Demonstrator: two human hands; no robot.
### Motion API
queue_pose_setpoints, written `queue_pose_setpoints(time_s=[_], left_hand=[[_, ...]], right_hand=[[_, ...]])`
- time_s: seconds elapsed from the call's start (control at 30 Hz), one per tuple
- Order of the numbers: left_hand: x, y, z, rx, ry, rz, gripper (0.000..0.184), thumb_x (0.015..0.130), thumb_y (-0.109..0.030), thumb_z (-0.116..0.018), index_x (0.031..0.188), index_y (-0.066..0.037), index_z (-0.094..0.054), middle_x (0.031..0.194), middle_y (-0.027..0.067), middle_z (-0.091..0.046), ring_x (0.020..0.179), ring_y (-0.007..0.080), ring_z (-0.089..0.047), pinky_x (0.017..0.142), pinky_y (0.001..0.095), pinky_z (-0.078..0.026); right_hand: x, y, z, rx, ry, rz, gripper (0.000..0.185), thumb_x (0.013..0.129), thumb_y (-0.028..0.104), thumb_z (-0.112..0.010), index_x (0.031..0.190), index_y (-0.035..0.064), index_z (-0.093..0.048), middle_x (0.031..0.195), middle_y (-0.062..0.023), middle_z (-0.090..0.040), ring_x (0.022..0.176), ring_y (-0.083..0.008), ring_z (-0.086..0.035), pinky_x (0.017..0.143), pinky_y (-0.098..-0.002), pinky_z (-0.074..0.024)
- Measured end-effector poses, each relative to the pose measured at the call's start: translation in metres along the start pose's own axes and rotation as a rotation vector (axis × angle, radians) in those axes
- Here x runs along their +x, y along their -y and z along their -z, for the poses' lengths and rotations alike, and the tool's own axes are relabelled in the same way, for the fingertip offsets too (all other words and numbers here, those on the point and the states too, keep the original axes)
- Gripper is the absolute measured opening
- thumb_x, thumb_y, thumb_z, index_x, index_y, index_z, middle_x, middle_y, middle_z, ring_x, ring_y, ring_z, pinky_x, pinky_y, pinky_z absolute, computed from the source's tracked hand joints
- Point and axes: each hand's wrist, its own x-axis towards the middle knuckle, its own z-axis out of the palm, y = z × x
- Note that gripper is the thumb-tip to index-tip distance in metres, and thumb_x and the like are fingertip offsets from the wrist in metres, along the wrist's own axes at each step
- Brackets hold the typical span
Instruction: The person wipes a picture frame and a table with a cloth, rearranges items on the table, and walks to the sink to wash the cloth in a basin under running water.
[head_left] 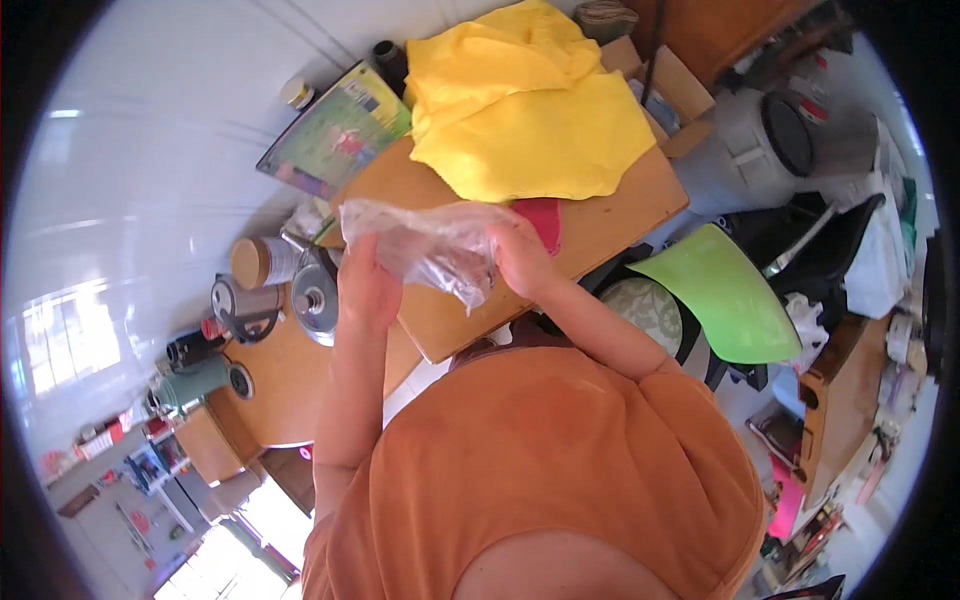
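Note:
A clear plastic bag (435, 240) is stretched between my two hands above the wooden table (600, 225). My left hand (370, 280) grips the bag at its left side, fingers partly hidden by the plastic. On the other side my right hand (520, 258) is closed on the bag's edge. Something small and dark shows near the bag's right part, too unclear to name. Behind the hands, a yellow cloth (520, 110) lies on the table, and a red item (541, 222) sticks out from below it.
Left of my hands stand a metal lidded pot (314, 300), a glass kettle (245, 305) and a jar (262, 263). A picture board (340, 135) leans at the wall. To the right are a green chair (720, 290) and a grey barrel (740, 150).

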Motion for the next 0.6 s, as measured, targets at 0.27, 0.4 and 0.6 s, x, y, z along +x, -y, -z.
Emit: queue_pose_setpoints(time_s=[0.27, 0.4, 0.6], left_hand=[[-0.004, 0.005, 0.019, -0.055, 0.031, 0.006, 0.029, 0.087, -0.021, -0.045, 0.107, -0.002, -0.05, 0.104, 0.0109, -0.057, 0.1, 0.0256, -0.053, 0.092, 0.0405, -0.038], [-0.02, 0.018, 0.01, 0.021, 0.238, 0.042, 0.022, 0.087, -0.016, -0.044, 0.103, -0.003, -0.052, 0.093, 0.0063, -0.058, 0.087, 0.0157, -0.056, 0.08, 0.0307, -0.044], [-0.029, 0.022, 0.022, 0.354, 0.256, -0.058, 0.026, 0.08, -0.005, -0.05, 0.106, -0.003, -0.051, 0.1, 0.008, -0.055, 0.092, 0.0184, -0.053, 0.081, 0.0304, -0.043]], right_hand=[[0.012, -0.009, 0.006, -0.487, 0.089, -0.059, 0.038, 0.084, 0.011, -0.048, 0.12, -0.0009, -0.045, 0.108, -0.0081, -0.055, 0.1, -0.0158, -0.052, 0.089, -0.0301, -0.0388], [0.002, -0.023, 0.008, -0.814, 0.282, -0.029, 0.056, 0.075, 0.006, -0.063, 0.126, 0.0039, -0.04, 0.108, -0.0064, -0.057, 0.101, -0.0154, -0.053, 0.087, -0.0278, -0.0408], [0.009, -0.043, 0.016, -0.888, 0.421, -0.109, 0.034, 0.073, 0.007, -0.065, 0.105, 0.0034, -0.055, 0.094, -0.0053, -0.058, 0.086, -0.0138, -0.055, 0.076, -0.0269, -0.0432]])
